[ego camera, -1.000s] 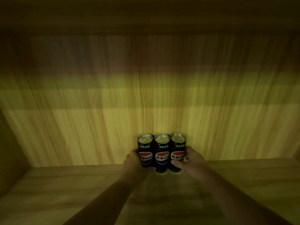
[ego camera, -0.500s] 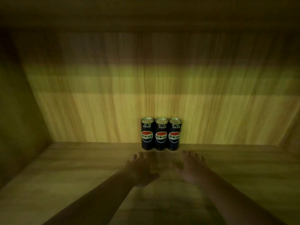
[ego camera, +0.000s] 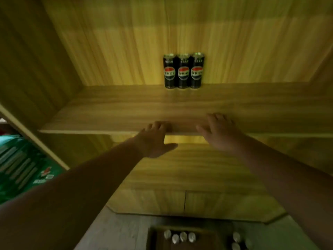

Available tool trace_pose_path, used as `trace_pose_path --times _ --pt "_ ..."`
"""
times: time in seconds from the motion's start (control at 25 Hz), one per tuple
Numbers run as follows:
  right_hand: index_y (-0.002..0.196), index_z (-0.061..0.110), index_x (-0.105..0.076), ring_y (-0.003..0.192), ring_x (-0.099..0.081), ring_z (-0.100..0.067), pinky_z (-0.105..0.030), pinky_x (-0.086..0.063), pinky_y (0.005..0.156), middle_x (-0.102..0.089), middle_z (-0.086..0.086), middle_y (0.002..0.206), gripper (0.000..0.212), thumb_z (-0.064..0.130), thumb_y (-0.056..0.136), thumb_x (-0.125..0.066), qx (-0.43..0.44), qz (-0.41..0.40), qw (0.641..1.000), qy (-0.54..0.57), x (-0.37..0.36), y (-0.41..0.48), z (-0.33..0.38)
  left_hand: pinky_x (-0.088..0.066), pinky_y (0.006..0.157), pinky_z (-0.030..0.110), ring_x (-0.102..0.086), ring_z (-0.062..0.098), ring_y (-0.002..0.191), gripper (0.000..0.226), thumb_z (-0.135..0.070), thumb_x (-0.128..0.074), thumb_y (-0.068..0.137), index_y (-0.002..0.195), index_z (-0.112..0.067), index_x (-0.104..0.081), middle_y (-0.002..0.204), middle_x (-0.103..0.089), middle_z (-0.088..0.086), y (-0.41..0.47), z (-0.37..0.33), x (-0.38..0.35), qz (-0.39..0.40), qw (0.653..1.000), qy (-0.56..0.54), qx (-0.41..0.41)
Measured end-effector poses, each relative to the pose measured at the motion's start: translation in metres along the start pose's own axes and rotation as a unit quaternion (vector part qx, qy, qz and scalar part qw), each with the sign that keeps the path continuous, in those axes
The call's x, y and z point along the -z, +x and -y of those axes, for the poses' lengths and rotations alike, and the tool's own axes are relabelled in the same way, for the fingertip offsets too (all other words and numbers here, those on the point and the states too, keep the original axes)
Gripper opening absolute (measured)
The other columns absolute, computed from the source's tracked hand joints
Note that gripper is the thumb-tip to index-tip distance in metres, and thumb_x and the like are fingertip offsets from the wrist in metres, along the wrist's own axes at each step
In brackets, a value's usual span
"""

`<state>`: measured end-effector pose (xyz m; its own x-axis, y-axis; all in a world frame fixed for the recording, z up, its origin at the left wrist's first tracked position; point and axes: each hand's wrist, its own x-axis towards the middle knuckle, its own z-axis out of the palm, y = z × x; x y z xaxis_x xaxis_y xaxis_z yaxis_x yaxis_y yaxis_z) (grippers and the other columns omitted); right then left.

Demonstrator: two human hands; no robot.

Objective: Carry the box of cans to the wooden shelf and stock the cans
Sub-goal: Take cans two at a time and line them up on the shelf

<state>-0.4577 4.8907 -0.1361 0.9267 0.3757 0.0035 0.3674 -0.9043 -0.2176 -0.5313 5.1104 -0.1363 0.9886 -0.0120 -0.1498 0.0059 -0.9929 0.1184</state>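
Observation:
Three black cans (ego camera: pixel 183 71) with red and blue logos stand upright side by side against the back wall of the wooden shelf (ego camera: pixel 111 112). My left hand (ego camera: pixel 155 139) hovers at the shelf's front edge, fingers spread, holding nothing. My right hand (ego camera: pixel 219 131) is beside it, also spread and empty, over the front of the shelf board. Both hands are well in front of the cans. Down on the floor sits the box (ego camera: pixel 153 237), with several silver can tops (ego camera: pixel 180 237) showing inside.
A lower shelf board (ego camera: pixel 189 170) lies under the one with the cans, with cabinet doors (ego camera: pixel 147 201) below it. The shelf's left side wall (ego camera: pixel 36 73) is close. A green crate-like object (ego camera: pixel 19 168) sits at the far left on the floor.
Both hands let go of the three cans and drew back to the shelf's front edge. The view pulled back and tilted down, revealing the lower shelf, the floor and the box.

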Motion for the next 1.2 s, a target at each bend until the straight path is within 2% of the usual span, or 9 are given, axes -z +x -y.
trace_pose_path --times 0.16,0.28,0.48,0.68,0.8,1.0,1.12,1.2 --pt "0.148 0.018 -0.028 0.141 -0.028 -0.034 -0.048 -0.024 0.114 -0.031 -0.013 0.154 0.07 0.06 0.093 -0.034 -0.011 -0.024 0.999 -0.024 -0.034 -0.065 0.007 -0.032 0.114 0.048 -0.026 0.034 0.145 0.082 -0.064 -0.043 0.092 0.155 -0.017 -0.019 0.161 -0.02 0.01 -0.052 -0.003 -0.029 -0.044 0.997 0.032 -0.055" --pt "0.152 0.015 -0.02 0.146 -0.019 -0.031 -0.048 -0.018 0.117 -0.022 -0.013 0.159 0.072 0.059 0.096 -0.031 -0.021 0.017 0.999 -0.037 -0.07 -0.118 0.019 -0.031 0.114 0.047 -0.026 0.032 0.145 0.083 -0.064 -0.041 0.093 0.155 -0.015 -0.018 0.161 -0.02 0.012 -0.101 -0.001 -0.066 -0.02 0.998 0.016 -0.057" --pt "0.154 0.016 -0.016 0.147 -0.017 -0.031 -0.047 -0.019 0.118 -0.019 -0.013 0.16 0.073 0.059 0.096 -0.029 -0.031 0.105 0.994 -0.03 -0.171 -0.172 0.01 -0.034 0.11 0.047 -0.029 0.031 0.143 0.084 -0.066 -0.042 0.092 0.155 -0.017 -0.016 0.159 -0.022 0.008 -0.129 0.02 -0.173 0.055 0.998 -0.024 -0.025" --pt "0.152 0.014 -0.017 0.146 -0.019 -0.031 -0.047 -0.025 0.115 -0.023 -0.013 0.158 0.072 0.057 0.097 -0.031 -0.046 0.175 0.983 -0.024 -0.341 -0.216 -0.039 -0.034 0.111 0.047 -0.031 0.031 0.142 0.079 -0.063 -0.038 0.094 0.154 -0.015 -0.021 0.157 -0.028 0.012 -0.129 0.038 -0.344 0.129 0.991 -0.017 0.011" --pt "0.153 0.015 -0.014 0.147 -0.016 -0.032 -0.048 -0.023 0.117 -0.02 -0.013 0.16 0.073 0.059 0.096 -0.029 -0.049 0.212 0.976 -0.018 -0.441 -0.233 -0.063 -0.032 0.112 0.049 -0.03 0.032 0.143 0.08 -0.065 -0.037 0.093 0.154 -0.015 -0.022 0.158 -0.028 0.012 -0.124 0.043 -0.448 0.156 0.987 -0.024 0.033" --pt "0.151 0.015 -0.018 0.146 -0.021 -0.033 -0.052 -0.023 0.117 -0.026 -0.014 0.158 0.072 0.059 0.096 -0.029 -0.048 0.236 0.971 -0.005 -0.598 -0.23 -0.102 -0.037 0.109 0.048 -0.034 0.033 0.141 0.077 -0.065 -0.04 0.092 0.151 -0.017 -0.027 0.155 -0.033 0.011 -0.101 0.049 -0.615 0.178 0.982 -0.042 0.04" --pt "0.151 0.017 -0.019 0.145 -0.023 -0.032 -0.049 -0.026 0.115 -0.028 -0.012 0.157 0.07 0.059 0.096 -0.03 -0.064 0.262 0.963 0.015 -0.692 -0.222 -0.132 -0.036 0.111 0.051 -0.032 0.033 0.143 0.078 -0.065 -0.039 0.092 0.154 -0.02 -0.024 0.157 -0.031 0.01 -0.084 0.062 -0.713 0.194 0.979 -0.038 0.052" --pt "0.152 0.018 -0.018 0.146 -0.021 -0.031 -0.05 -0.026 0.115 -0.025 -0.011 0.159 0.071 0.06 0.096 -0.03 -0.073 0.277 0.958 0.017 -0.744 -0.214 -0.153 -0.037 0.109 0.051 -0.033 0.033 0.141 0.073 -0.064 -0.038 0.092 0.15 -0.02 -0.03 0.153 -0.035 0.009 -0.074 0.072 -0.771 0.225 0.972 -0.036 0.065"
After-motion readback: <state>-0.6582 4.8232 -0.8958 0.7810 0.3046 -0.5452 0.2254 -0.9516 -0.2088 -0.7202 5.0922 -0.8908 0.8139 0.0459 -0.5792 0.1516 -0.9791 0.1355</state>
